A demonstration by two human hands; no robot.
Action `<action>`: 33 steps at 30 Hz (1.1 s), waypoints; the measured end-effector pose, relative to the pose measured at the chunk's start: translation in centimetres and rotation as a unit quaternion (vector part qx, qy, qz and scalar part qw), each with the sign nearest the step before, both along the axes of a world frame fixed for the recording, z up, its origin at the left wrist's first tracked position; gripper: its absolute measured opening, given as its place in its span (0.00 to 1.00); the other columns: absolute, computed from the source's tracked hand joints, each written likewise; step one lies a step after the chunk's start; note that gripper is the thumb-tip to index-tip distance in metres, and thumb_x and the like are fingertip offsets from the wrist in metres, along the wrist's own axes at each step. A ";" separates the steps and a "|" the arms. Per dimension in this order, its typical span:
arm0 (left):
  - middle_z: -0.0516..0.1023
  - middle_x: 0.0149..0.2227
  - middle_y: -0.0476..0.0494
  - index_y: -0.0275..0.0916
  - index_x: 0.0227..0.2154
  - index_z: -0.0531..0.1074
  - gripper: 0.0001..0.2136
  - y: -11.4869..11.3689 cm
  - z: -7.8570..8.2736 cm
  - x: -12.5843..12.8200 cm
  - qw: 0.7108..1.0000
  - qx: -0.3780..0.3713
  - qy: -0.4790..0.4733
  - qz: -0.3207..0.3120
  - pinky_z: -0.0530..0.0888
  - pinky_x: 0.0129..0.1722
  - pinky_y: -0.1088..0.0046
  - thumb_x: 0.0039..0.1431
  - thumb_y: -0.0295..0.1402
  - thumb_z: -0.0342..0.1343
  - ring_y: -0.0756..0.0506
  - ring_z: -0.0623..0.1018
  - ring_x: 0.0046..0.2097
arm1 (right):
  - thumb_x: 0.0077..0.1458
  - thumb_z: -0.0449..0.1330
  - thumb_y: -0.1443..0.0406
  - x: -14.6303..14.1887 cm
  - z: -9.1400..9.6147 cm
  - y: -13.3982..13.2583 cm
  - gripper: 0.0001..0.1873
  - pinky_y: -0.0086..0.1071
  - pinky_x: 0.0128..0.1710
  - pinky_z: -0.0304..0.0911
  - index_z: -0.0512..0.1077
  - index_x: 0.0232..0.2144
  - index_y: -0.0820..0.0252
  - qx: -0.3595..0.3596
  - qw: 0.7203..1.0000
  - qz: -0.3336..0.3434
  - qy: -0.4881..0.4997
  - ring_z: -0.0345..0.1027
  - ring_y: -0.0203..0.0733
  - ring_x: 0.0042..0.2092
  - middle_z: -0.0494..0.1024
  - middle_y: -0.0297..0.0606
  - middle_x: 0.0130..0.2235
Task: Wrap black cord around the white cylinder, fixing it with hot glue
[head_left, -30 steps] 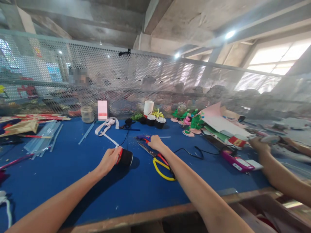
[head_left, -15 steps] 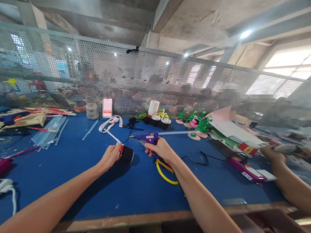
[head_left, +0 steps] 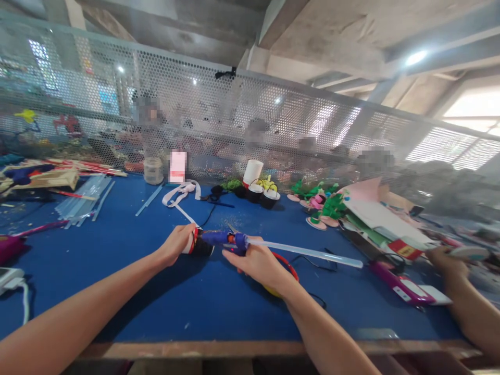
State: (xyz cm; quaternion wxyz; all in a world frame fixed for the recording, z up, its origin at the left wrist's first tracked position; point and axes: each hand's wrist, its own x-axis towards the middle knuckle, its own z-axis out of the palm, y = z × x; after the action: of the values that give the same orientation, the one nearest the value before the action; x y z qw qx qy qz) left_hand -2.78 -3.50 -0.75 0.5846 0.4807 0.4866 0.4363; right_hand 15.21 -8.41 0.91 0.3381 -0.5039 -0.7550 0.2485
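My left hand (head_left: 176,242) is closed around a small black pot (head_left: 201,245) with a red and white band, lying on its side on the blue table (head_left: 117,245). A white ribbon (head_left: 180,204) runs from the pot back toward the mesh. My right hand (head_left: 255,262) grips a blue hot glue gun (head_left: 223,239), its nozzle pointing left at the pot. A long clear glue stick (head_left: 304,252) juts out of the gun's back to the right. Yellow-handled scissors (head_left: 283,263) lie partly hidden under my right wrist.
Small black pots (head_left: 262,196) and a white cup (head_left: 252,172) stand by the perforated mesh screen (head_left: 234,125). Green and pink craft flowers (head_left: 320,205) and paper sheets (head_left: 375,208) lie right. Loose glue sticks (head_left: 82,205) lie left. Another person's hand (head_left: 445,260) works beside a purple glue gun (head_left: 398,284).
My right hand lifted the glue gun off the table and swung its nozzle to the pot in my left hand. The camera view tilted slightly.
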 end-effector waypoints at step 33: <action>0.59 0.13 0.55 0.36 0.13 0.58 0.13 -0.2 0.3 0.4 0.997 0.014 0.072 -0.002 0.55 0.18 0.79 0.42 0.40 0.46 0.55 0.59 0.17 | 0.46 0.51 0.67 -0.3 0.7 -0.8 0.07 0.25 0.23 0.52 0.61 0.18 0.60 0.108 0.985 0.033 -0.133 0.59 0.32 0.23 0.67 0.32 0.21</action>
State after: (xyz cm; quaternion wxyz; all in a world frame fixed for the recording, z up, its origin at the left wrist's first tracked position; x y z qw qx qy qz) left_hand -2.37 -3.65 -0.48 0.5421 0.5198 0.5205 0.4063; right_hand 14.88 -9.24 1.63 0.2787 -0.4673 -0.8321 0.1073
